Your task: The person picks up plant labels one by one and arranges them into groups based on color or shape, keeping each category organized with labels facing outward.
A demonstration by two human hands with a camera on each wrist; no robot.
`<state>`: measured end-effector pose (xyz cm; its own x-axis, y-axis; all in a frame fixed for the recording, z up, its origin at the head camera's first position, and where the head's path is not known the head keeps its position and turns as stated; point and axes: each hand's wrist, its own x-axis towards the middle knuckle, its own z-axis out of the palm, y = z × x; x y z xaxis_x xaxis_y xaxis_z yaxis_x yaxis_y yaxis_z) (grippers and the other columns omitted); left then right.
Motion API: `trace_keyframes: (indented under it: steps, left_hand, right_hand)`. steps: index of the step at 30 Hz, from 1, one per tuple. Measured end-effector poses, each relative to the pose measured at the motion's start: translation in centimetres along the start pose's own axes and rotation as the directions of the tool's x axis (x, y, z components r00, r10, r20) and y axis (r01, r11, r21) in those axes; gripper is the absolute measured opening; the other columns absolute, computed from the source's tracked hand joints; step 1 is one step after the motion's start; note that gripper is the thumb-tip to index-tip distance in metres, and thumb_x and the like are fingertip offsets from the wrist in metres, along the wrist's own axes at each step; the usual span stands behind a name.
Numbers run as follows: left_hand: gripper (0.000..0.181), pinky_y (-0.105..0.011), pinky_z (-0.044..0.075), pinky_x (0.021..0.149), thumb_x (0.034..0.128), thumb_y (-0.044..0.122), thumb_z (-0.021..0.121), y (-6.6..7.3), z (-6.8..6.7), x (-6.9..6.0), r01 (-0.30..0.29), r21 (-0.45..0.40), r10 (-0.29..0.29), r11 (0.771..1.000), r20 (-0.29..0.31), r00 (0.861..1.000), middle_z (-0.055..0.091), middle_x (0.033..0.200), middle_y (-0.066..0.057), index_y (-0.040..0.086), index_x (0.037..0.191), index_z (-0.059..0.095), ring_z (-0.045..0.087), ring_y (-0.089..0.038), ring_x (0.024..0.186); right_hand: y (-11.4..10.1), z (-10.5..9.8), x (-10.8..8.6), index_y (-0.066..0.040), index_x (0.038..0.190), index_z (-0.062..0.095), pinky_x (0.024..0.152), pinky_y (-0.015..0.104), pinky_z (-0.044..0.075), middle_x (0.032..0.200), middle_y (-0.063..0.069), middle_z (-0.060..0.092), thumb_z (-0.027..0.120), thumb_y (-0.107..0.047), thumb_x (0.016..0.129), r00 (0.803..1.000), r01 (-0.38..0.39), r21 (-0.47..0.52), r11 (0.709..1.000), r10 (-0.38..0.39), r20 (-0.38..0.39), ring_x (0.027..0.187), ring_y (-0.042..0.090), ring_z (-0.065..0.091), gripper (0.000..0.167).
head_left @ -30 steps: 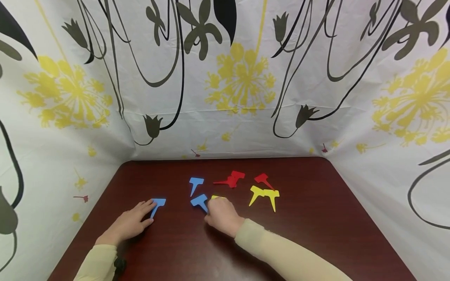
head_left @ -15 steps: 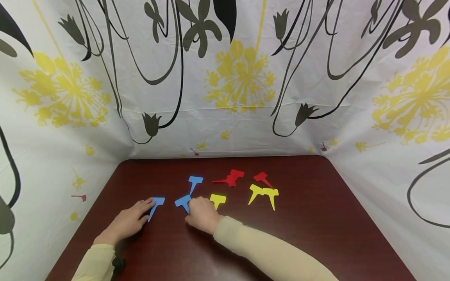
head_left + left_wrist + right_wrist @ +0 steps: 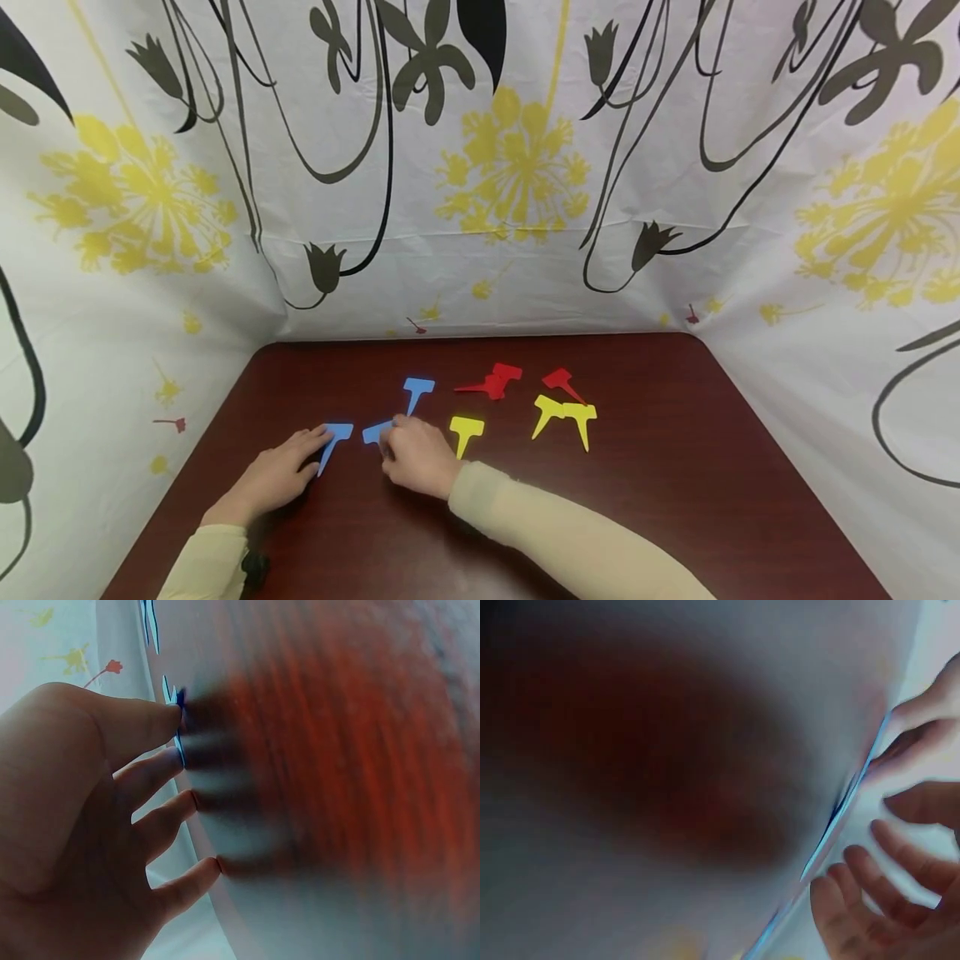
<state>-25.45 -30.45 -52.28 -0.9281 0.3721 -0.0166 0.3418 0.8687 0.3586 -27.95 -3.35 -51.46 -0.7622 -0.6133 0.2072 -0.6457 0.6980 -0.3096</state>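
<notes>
Cream cloth covers the forearm at far left, a sleeve (image 3: pixel 202 560) leading to the left hand (image 3: pixel 266 473), whose fingers reach forward fairly straight, with thumb and index fingertip touching a blue T-shaped plant label (image 3: pixel 341 432) that lies flat on the dark red-brown desk (image 3: pixel 697 500). Next comes the middle blue label (image 3: pixel 377 432), its head showing and its stem hidden behind the right hand (image 3: pixel 422 457). That hand's fingers are loosely bent, thumb and fingers apart in the right wrist view; whether they touch the label I cannot tell. Just behind, a third blue label (image 3: pixel 417 387) points its stem toward the right hand's knuckles. A lone yellow label (image 3: pixel 467 427) lies just right of that hand. Farther back, two red labels (image 3: pixel 493 386) overlap. At the right, two yellow labels (image 3: pixel 579 414) meet at their heads, and a single red label (image 3: pixel 557 380) reaches its stem down to them.
</notes>
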Motion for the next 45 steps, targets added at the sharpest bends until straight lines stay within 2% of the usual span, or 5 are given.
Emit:
trace_keyframes:
  steps: [4, 9, 18, 27, 45]
  left_hand:
    - [0.053, -0.067, 0.038, 0.101, 0.0998, 0.014, 0.061, 0.1, -0.1, 0.1, -0.001, 0.007, 0.001, 1.0, 0.001, 1.0, 0.038, 0.158, -0.016, 0.006, 0.151, 0.047, 0.033, -0.045, 0.142]
    - [0.053, -0.067, 0.037, 0.103, 0.0998, 0.014, 0.061, 0.0, 0.0, 0.1, 0.001, 0.005, -0.001, 1.0, 0.003, 1.0, 0.038, 0.158, -0.016, 0.006, 0.151, 0.047, 0.033, -0.045, 0.142]
    - [0.054, -0.069, 0.036, 0.102, 0.1, 0.016, 0.061, -0.1, -0.2, 0.2, 0.026, -0.028, -0.025, 0.999, 0.019, 0.999, 0.037, 0.158, -0.015, 0.01, 0.151, 0.047, 0.032, -0.047, 0.142]
    - [0.054, -0.066, 0.041, 0.099, 0.099, 0.018, 0.064, 0.0, -0.6, 0.3, 0.044, -0.05, -0.043, 0.998, 0.008, 0.999, 0.043, 0.154, -0.017, 0.01, 0.15, 0.048, 0.044, -0.044, 0.135]
    - [0.054, -0.066, 0.041, 0.099, 0.0991, 0.02, 0.065, -0.4, -0.5, 0.4, 0.032, -0.05, -0.032, 0.998, -0.008, 0.999, 0.04, 0.157, -0.013, 0.014, 0.15, 0.049, 0.044, -0.043, 0.136]
  right_hand:
    - [1.9, -0.2, 0.6, -0.024, 0.132, 0.065, 0.088, 0.032, 0.053, 0.126, -0.004, 0.059, 0.073, -0.037, 0.09, 0.987, 0.157, -0.182, 0.971, -0.146, 0.074, 0.111, 0.013, 0.052, 0.044]
    - [2.8, -0.3, 0.7, -0.031, 0.147, 0.052, 0.106, 0.049, 0.043, 0.148, -0.001, 0.049, 0.064, -0.051, 0.095, 0.964, 0.226, -0.253, 0.941, -0.179, 0.195, 0.135, 0.02, 0.042, 0.057]
    - [1.7, 0.3, 1.2, -0.033, 0.15, 0.049, 0.106, 0.048, 0.042, 0.149, 0.001, 0.047, 0.058, -0.06, 0.095, 0.963, 0.198, -0.285, 0.938, -0.132, 0.235, 0.134, 0.021, 0.042, 0.061]
    - [0.4, 0.4, 1.6, -0.032, 0.149, 0.049, 0.102, 0.046, 0.046, 0.146, 0.0, 0.047, 0.059, -0.062, 0.093, 0.969, 0.135, -0.308, 0.942, -0.061, 0.239, 0.128, 0.02, 0.047, 0.064]
    - [-0.4, 1.0, 2.5, -0.034, 0.148, 0.049, 0.096, 0.043, 0.049, 0.141, -0.001, 0.049, 0.058, -0.063, 0.093, 0.97, 0.137, -0.323, 0.936, -0.06, 0.237, 0.126, 0.019, 0.049, 0.063]
